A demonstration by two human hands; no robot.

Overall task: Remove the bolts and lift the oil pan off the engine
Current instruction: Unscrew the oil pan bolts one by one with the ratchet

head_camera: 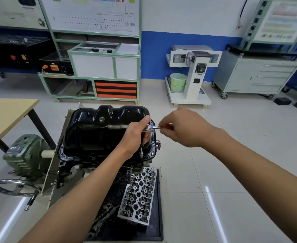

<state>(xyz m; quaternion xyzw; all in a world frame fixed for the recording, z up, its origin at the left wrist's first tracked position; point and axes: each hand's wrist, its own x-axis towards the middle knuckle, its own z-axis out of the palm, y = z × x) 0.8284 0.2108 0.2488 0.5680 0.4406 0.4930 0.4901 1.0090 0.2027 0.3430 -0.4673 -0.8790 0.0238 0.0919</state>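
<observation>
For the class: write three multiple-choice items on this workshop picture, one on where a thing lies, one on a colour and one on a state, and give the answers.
1. Where does the silver cylinder head lie?
A. on the wooden table
B. on the dark tray below the engine
C. on the floor tiles

2. What colour is the oil pan?
A. black
B. red
C. white

3. What state is the oil pan in?
A. lifted clear in both hands
B. seated on the engine, with a ratchet at its rim
C. lying on the floor

Answers: 1 B, it rests on the tray nearest the camera. 2 A, the pan is glossy black. 3 B, the left hand and the right hand hold the ratchet at the pan's near right corner.
</observation>
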